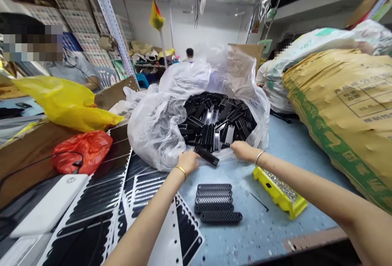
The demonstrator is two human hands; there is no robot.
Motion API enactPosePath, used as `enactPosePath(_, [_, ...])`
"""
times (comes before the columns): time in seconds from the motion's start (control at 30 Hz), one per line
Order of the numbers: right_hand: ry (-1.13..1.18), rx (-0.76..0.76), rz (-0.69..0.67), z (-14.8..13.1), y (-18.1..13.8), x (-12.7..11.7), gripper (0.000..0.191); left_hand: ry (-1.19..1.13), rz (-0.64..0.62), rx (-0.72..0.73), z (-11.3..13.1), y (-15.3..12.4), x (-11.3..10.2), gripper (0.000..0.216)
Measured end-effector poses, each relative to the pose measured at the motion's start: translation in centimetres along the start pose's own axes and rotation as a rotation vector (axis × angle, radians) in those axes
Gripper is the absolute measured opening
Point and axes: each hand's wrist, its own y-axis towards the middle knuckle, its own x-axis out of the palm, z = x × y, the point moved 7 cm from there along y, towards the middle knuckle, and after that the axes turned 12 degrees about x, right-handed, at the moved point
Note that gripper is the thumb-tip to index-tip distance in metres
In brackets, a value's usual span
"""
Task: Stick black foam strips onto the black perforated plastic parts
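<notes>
A large clear plastic bag (pixel 159 123) lies open on the blue table, full of several black plastic strips (pixel 217 121). My left hand (pixel 187 161) grips one black strip (pixel 207 156) at the bag's mouth. My right hand (pixel 241 150) rests on the bag's front edge, fingers curled on the plastic beside the strips. A short row of finished black perforated pieces (pixel 216 202) lies on the table in front of my hands.
White sheets with black die-cut stickers (pixel 101 194) cover the table's left side, next to a red bag (pixel 81 151) and a yellow bag (pixel 65 102). A yellow tool (pixel 280 192) lies at right. Big woven sacks (pixel 346 110) crowd the right. People sit farther back.
</notes>
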Motion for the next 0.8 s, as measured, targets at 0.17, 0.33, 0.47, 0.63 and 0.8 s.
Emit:
enactPosePath(0.17, [0.236,-0.115,0.048,-1.5,-7.6,-0.7,0.027,-0.023,0.041,0.107,1.7,-2.6,0.5,0.037])
enactPosePath(0.33, [0.519,-0.113,0.107,-1.8,-17.1,1.2,0.069,-0.440,0.311,0.134,2.7,-8.0,1.6,0.041])
enactPosePath(0.47, [0.829,0.154,0.193,-0.8,-19.6,4.5,0.060,-0.994,0.619,-0.024,2.2,-12.3,4.3,0.054])
enactPosePath(0.63, [1.370,0.544,0.404,-0.9,-17.5,8.8,0.053,-1.210,0.842,-0.228,3.4,-13.4,7.4,0.052])
enactPosePath(0.8, [1.383,0.549,0.435,-3.5,-14.7,9.9,0.053,-1.145,0.810,-0.230,5.7,-12.2,7.5,0.054])
